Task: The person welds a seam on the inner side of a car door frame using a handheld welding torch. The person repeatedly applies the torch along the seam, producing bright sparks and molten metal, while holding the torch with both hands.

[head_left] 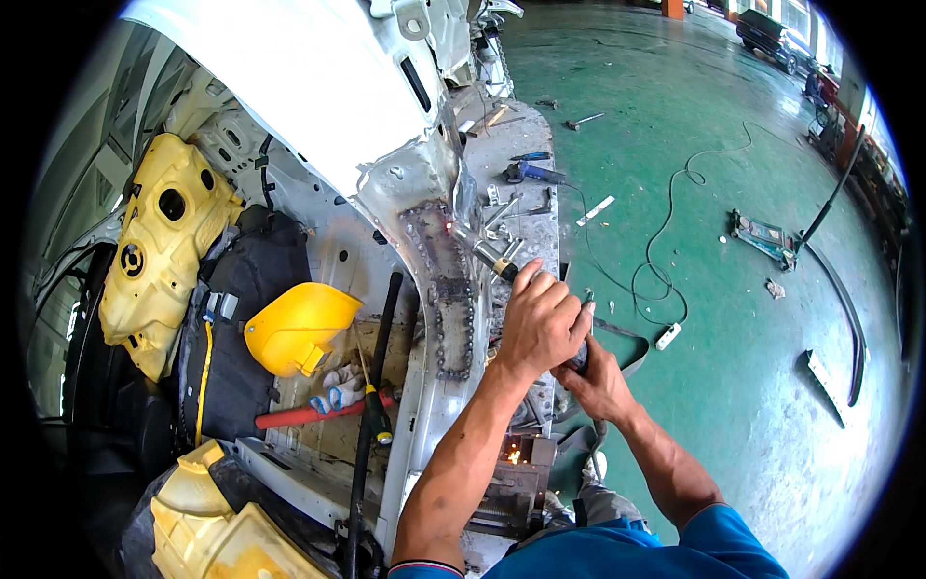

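Both my hands are closed on a welding torch (489, 258). My left hand (540, 323) wraps round it just behind the nozzle. Lower and to the right, my right hand (595, 378) grips the rear of the handle. The nozzle points up and left at a bare metal patch (436, 253) on the car body's pillar and sill. A small red-glowing spot shows right by the nozzle tip. Dark weld spots line the patch edges down the sill (453, 338). Bright orange sparks (514, 454) show low down beside my left forearm.
Inside the car body lie a yellow welding mask (302, 328), a black bar (378, 357), a red tube-like piece (304, 415) and a screwdriver (374, 410). An angle grinder (533, 173) and loose tools rest on the grey platform. A cable (666, 241) and a floor jack (765, 239) lie on the green floor.
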